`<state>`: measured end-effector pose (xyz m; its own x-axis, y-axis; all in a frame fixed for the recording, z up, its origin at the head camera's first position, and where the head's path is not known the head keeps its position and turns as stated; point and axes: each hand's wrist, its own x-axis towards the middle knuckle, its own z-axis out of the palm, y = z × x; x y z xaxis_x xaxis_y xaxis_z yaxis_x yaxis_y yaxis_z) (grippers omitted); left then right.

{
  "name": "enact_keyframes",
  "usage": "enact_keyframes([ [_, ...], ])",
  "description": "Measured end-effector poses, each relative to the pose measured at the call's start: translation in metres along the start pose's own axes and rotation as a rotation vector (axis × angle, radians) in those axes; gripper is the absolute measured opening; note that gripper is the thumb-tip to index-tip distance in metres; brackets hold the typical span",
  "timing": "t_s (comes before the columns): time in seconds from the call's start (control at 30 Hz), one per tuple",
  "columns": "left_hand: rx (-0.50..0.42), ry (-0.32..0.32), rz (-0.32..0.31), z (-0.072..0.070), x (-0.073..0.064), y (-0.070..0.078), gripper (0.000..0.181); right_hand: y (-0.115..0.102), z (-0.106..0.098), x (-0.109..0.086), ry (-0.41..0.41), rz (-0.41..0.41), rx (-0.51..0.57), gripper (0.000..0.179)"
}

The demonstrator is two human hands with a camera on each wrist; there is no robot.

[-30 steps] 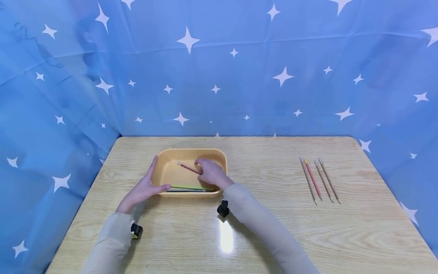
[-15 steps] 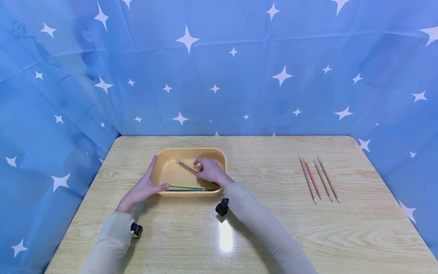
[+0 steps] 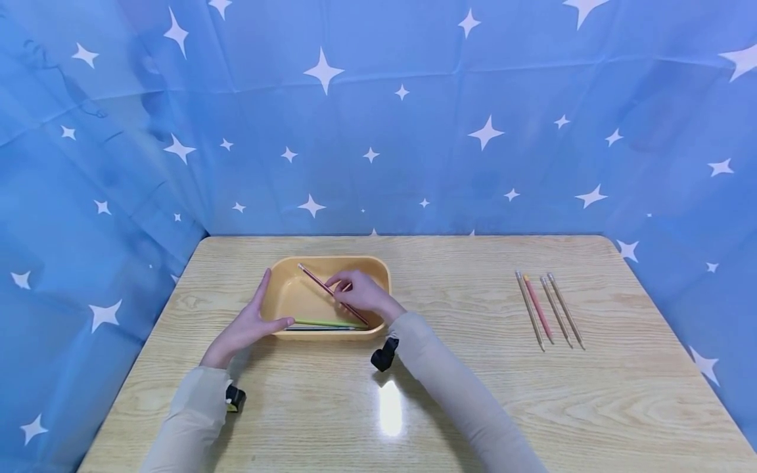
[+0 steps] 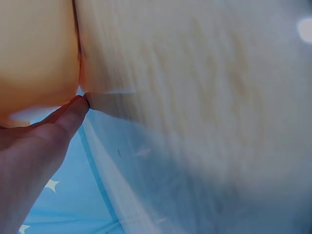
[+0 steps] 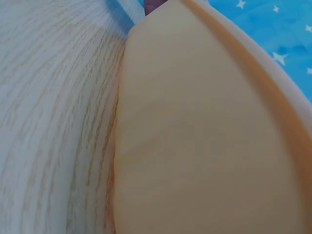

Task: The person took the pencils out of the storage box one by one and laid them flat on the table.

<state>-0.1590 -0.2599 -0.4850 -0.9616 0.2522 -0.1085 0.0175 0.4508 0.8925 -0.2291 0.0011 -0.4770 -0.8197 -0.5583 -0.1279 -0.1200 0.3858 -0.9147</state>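
Note:
A shallow yellow-orange plastic box (image 3: 286, 303) stands at the left of the table. My left hand (image 3: 248, 328) holds its near left corner, thumb over the front rim and fingers along the outer left wall; in the left wrist view a fingertip (image 4: 78, 105) touches the wall. Over the box, my right hand (image 3: 357, 291) pinches a dark red pencil (image 3: 316, 278) between thumb and fingers. This pencil slants, its white end toward the far left and its other end near the box's front right. A green pencil (image 3: 322, 322) and dark pencils (image 3: 319, 329) lie along the front wall inside.
To the right on the wood-grain table (image 3: 461, 315), several pencils lie side by side, among them a pink pencil (image 3: 537, 307) and a gold-brown pencil (image 3: 564, 309). A blue curtain with white stars (image 3: 414, 131) hangs behind and at the sides. The right wrist view shows mostly the box's outer wall (image 5: 195, 122).
The red pencil's white end has shifted up and to the left, and more of its length shows. My right fingers have moved slightly left along it. The left hand stays put.

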Motion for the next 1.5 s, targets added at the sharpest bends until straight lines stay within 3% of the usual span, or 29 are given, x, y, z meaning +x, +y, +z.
enact_keyframes([
  [0.37, 0.011, -0.019, -0.014, 0.001, 0.006, -0.004, 0.113, -0.008, -0.005, -0.004, 0.153, -0.115, 0.033, 0.029],
  [0.67, 0.039, -0.013, -0.02, 0.001, 0.005, -0.005, 0.115, -0.011, -0.025, -0.02, 0.191, -0.205, 0.05, 0.031],
  [0.93, 0.024, -0.007, -0.009, -0.001, 0.001, -0.005, 0.115, -0.011, -0.05, -0.038, 0.267, -0.197, 0.097, 0.031],
  [1.2, 0.013, -0.007, -0.007, 0.0, 0.0, -0.004, 0.115, -0.006, -0.068, -0.056, 0.304, -0.172, 0.078, 0.031],
  [1.5, 0.011, -0.017, 0.0, 0.0, 0.0, -0.001, 0.117, 0.02, -0.095, -0.087, 0.326, -0.136, 0.02, 0.032],
])
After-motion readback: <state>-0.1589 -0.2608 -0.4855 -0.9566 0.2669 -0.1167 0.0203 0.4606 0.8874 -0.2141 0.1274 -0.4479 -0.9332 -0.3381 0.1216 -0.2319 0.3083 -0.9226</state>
